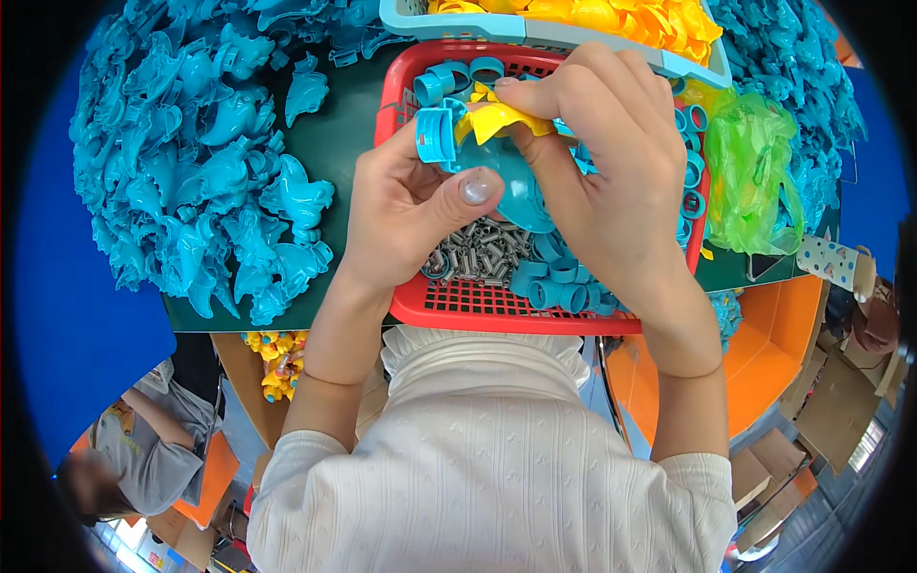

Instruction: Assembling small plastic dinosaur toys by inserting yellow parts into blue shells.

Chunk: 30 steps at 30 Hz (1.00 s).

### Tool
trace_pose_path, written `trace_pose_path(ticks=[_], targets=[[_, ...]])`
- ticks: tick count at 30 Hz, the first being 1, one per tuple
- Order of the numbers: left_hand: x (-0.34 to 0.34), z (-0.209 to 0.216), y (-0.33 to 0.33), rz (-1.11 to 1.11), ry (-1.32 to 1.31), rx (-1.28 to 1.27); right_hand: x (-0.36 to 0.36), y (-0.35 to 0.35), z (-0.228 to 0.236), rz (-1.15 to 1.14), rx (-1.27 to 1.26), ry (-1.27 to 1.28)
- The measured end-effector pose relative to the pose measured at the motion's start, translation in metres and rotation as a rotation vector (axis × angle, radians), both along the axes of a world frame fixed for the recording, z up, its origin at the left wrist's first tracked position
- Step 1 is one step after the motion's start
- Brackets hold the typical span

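Observation:
Both my hands are raised over a red basket (pixel 449 315) and meet around small plastic parts. My left hand (pixel 406 205) is closed, its fingers and thumb gripping a blue plastic part (pixel 436 136) with a ring-like end. Between the thumb and fingers of my right hand (pixel 616 153) is a yellow plastic piece (pixel 506 120), touching or close to the blue part. A glossy, rounded blue surface (pixel 511 186) shows beneath; whether it belongs to the held part cannot be told. In the basket lie small metal springs (pixel 478 253) and blue rings (pixel 573 294).
Heaps of blue molded parts (pixel 220 162) cover the left and far right of the green table (pixel 320 143). Behind the red basket stands a light blue basket (pixel 549 34) of yellow pieces. A green plastic bag (pixel 750 167) lies right. Another person (pixel 158 439) sits lower left.

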<state>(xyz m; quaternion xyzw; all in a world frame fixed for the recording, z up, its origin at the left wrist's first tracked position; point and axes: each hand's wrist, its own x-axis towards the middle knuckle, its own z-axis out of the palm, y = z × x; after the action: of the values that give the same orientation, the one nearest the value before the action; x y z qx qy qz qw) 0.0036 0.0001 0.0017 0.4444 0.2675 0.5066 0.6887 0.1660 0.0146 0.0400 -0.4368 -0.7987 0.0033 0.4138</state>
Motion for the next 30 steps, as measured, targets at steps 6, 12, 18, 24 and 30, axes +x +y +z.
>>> trace_pose_path(ticks=[6,12,18,24,30], targets=[[-0.0025,-0.008,0.0001,0.081,0.041,0.077,0.0,0.0011,0.0019,0.099,0.014,0.044],[0.0004,-0.0019,0.0021,0.063,0.062,0.098,0.0026,0.0037,-0.0001,0.114,0.006,0.04],[-0.0008,-0.002,0.0039,0.068,0.093,0.069,0.0,0.0022,0.0,0.027,0.06,0.02],[-0.0019,-0.007,0.0059,0.051,0.079,0.073,0.0009,0.0007,0.0048,0.005,-0.04,-0.02],[0.0031,-0.0018,0.0039,0.191,-0.056,0.066,0.0032,0.0062,0.003,0.19,-0.059,0.043]])
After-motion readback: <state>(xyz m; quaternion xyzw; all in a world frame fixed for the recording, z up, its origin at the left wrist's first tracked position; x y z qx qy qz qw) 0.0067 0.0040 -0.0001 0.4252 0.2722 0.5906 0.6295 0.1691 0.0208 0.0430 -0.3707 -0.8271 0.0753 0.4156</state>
